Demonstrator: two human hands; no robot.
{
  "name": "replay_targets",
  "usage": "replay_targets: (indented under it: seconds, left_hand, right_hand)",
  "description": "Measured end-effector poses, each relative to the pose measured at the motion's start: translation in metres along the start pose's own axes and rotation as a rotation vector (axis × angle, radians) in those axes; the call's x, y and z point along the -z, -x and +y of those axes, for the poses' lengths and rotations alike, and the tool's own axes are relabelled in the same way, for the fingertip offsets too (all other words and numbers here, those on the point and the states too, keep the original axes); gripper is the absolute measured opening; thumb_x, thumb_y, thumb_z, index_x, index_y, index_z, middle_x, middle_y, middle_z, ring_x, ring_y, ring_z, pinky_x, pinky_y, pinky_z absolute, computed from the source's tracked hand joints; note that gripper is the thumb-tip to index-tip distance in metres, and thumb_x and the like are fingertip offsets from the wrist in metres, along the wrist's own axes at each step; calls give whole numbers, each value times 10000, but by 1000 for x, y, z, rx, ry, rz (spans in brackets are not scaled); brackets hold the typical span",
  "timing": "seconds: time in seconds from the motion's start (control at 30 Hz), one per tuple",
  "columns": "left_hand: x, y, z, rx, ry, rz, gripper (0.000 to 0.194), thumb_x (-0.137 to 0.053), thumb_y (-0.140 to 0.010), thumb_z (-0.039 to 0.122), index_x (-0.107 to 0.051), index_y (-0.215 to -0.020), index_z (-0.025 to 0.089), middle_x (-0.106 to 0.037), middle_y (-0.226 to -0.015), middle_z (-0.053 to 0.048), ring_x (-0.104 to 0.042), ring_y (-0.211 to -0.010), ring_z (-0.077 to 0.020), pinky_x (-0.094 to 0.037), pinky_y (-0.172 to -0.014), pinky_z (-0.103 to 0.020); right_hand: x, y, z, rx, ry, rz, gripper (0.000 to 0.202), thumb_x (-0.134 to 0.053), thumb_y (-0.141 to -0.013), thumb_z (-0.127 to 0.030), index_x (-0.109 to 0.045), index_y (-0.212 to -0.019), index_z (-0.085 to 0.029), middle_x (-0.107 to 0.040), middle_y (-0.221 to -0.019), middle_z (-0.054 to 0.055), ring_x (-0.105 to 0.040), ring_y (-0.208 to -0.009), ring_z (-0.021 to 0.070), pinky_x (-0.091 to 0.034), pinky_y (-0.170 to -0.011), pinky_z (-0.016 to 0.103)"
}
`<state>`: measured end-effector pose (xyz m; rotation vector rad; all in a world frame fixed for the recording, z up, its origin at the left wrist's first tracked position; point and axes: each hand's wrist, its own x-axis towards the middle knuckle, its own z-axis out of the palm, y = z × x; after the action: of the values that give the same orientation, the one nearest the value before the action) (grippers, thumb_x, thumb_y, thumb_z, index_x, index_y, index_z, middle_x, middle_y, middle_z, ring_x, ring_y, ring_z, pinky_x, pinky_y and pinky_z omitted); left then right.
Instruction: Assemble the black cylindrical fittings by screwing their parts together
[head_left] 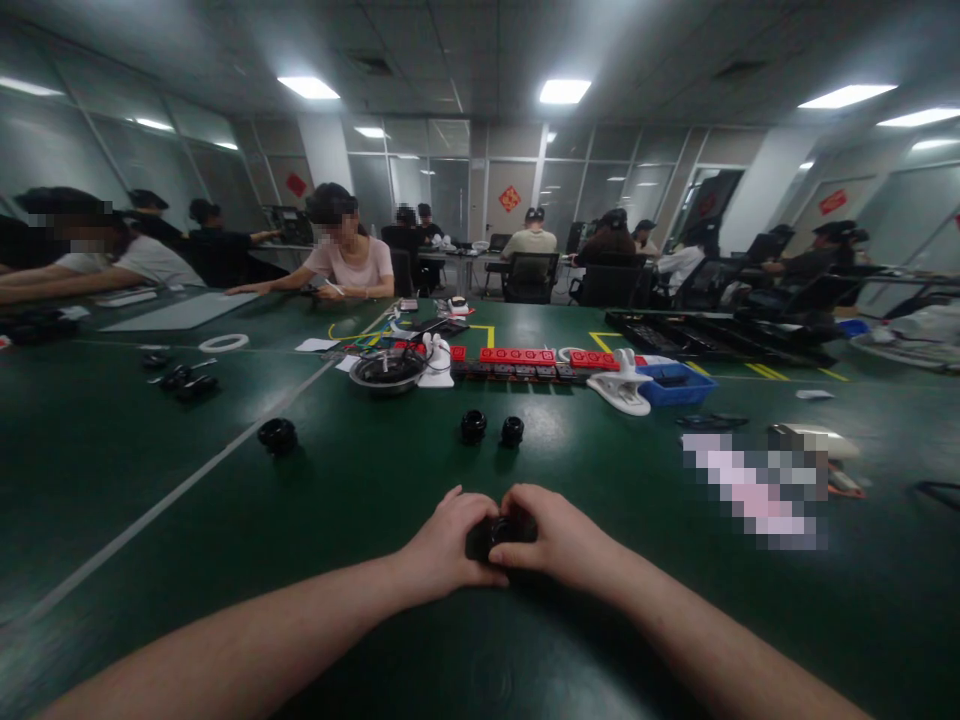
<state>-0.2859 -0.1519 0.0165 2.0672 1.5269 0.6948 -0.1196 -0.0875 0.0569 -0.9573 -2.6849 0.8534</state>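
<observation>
Low over the green table (360,500), my left hand (450,540) and my right hand (559,535) meet in front of me. Between their curled fingers and thumbs is a small black round part (501,532). My left hand closes round its left side and my right hand round its right side. Fingers cover most of it, so its exact kind is hidden. Beyond my hands stand two similar glossy black ribbed parts (473,427) (512,432). Another such black part (277,436) sits farther left.
A metal bowl (360,378), a row of red blocks (517,356), a white clamp (621,385) and a blue bin (679,388) line the table's middle. Small black pieces (187,382) lie left. A co-worker (349,245) sits across at the left.
</observation>
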Motion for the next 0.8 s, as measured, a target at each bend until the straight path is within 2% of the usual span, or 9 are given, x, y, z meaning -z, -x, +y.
replay_targets:
  seconds: [0.2, 0.4, 0.47, 0.53, 0.63, 0.8]
  left_hand:
    - [-2, -1, -1, 3, -25, 28, 551, -663, -541, 482, -506, -1006, 232, -541, -1028, -24, -466, -1003, -223, -157, -991, -481]
    - [-2, -1, 0, -1, -90, 51, 408, -646, -574, 390, -572, -941, 225, -522, -1036, -41, -450, -997, -233, -181, -985, -461]
    - [-3, -1, -1, 6, -103, 63, 412, -651, -567, 384, -571, -939, 224, -517, -1037, -44, -446, -997, -236, -176, -988, -463]
    - [-3, -1, -2, 3, -104, 61, 430, -649, -571, 410, -564, -950, 226, -513, -1037, -46, -443, -996, -237, -177, -985, -470]
    - [-4, -1, -3, -8, -106, 62, 450, -645, -575, 438, -555, -959, 221, -509, -1030, -48, -444, -985, -237, -223, -960, -466]
    - [-4, -1, -2, -16, -96, 85, 408, -660, -568, 394, -558, -915, 206, -512, -996, -40, -444, -948, -222, -339, -873, -392]
  right_hand:
    - [-3, 4, -3, 89, 85, 89, 264, -619, -638, -379, -548, -801, -184, -510, -792, 16, -472, -734, 143, -362, -612, 245]
    - [-10, 10, -9, 194, 211, 135, 222, -541, -685, -288, -520, -881, -185, -514, -823, 22, -456, -773, 150, -369, -663, 261]
    - [-12, 11, -10, 218, 240, 153, 267, -539, -695, -329, -522, -918, -184, -516, -858, 32, -453, -791, 158, -369, -687, 279]
    - [-13, 12, -9, 234, 255, 167, 360, -536, -697, -434, -528, -958, -187, -515, -894, 46, -450, -808, 171, -370, -698, 298]
    - [-14, 12, -8, 249, 281, 187, 462, -506, -694, -541, -539, -990, -188, -513, -914, 61, -444, -817, 185, -367, -697, 315]
    - [-17, 13, -9, 272, 318, 237, 402, -547, -701, -461, -547, -998, -191, -511, -896, 59, -428, -814, 184, -349, -703, 323]
